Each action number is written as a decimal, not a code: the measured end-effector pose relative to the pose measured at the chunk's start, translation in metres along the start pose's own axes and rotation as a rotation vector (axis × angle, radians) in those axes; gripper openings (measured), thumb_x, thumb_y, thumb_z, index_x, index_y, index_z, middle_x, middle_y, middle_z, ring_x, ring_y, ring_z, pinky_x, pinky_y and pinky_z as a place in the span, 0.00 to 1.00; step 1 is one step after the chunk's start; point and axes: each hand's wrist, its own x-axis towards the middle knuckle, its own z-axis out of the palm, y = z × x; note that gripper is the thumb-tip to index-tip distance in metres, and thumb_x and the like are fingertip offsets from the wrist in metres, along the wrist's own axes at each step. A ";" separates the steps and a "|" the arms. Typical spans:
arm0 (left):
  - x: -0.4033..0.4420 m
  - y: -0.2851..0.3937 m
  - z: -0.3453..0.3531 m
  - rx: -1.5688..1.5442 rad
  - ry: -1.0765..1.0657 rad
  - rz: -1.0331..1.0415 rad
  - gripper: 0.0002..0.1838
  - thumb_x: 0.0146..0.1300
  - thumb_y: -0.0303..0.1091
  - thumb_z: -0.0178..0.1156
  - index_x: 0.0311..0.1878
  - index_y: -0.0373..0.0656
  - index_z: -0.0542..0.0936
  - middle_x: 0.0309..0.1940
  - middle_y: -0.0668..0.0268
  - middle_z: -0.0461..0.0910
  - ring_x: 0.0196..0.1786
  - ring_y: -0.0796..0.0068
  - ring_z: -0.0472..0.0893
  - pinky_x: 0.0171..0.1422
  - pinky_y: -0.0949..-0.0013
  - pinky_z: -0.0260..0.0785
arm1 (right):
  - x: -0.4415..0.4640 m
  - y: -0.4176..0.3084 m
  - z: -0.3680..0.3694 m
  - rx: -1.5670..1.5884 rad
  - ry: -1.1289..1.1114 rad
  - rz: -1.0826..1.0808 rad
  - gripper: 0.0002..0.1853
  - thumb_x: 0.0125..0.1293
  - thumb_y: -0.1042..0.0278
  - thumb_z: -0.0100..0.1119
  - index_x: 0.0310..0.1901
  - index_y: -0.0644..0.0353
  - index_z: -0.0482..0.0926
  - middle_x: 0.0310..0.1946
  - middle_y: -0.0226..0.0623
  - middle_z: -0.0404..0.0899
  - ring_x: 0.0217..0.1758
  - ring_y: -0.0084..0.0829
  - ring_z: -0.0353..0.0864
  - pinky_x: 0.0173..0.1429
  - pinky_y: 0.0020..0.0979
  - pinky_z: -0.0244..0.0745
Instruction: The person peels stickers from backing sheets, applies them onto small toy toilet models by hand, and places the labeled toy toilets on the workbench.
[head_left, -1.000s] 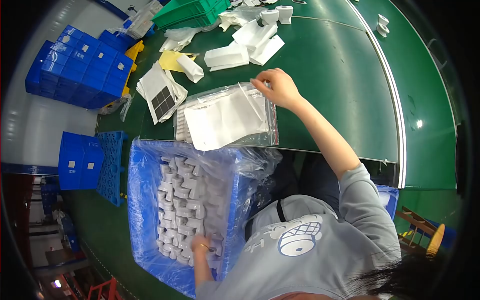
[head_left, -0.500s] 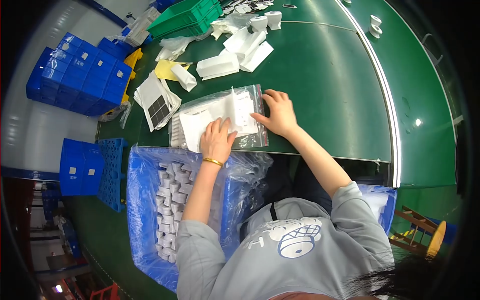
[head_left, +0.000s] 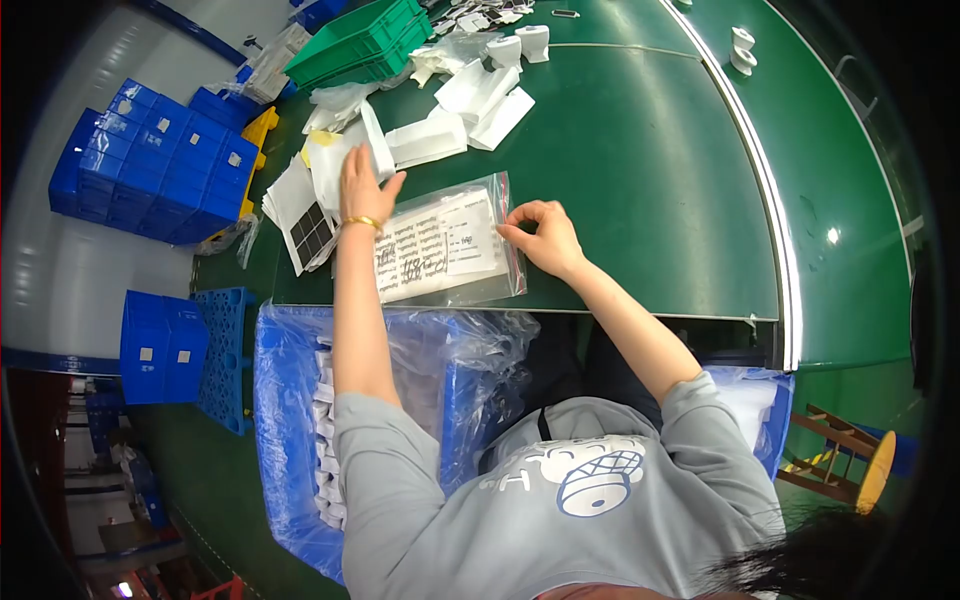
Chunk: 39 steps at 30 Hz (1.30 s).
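Note:
A clear zip bag (head_left: 480,285) lies flat on the green table near its front edge, with printed white sheets inside. My right hand (head_left: 545,236) pinches the bag's right edge by the red zip strip between thumb and fingers. Beyond the bag's left end, my left hand (head_left: 366,188) lies with stretched fingers over a white paper piece (head_left: 328,165), its thumb spread to the right. A stack of white sheets with a black grid print (head_left: 311,236) is beside that hand, to the left. Yellow paper (head_left: 322,137) shows partly under the white piece.
Folded white paper sleeves (head_left: 430,138) lie behind the bag, with a green crate (head_left: 360,50) farther back. White plastic parts (head_left: 535,43) stand near them. Below the table edge is a plastic-lined blue bin (head_left: 290,530) with several white parts. Blue boxes (head_left: 165,165) are stacked at left.
My left hand has moved from the bag, away from me and left, and the white paper has gone with it. The bag's printed contents are uncovered. My right fingers have closed on the bag's edge.

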 end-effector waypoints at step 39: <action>-0.123 0.169 -0.024 -0.762 0.066 -0.576 0.21 0.63 0.25 0.57 0.60 0.37 0.67 0.46 0.57 0.77 0.48 0.69 0.78 0.53 0.66 0.73 | -0.012 0.004 -0.037 -0.086 -0.063 -0.565 0.07 0.56 0.69 0.65 0.36 0.58 0.84 0.44 0.32 0.83 0.50 0.36 0.76 0.57 0.35 0.71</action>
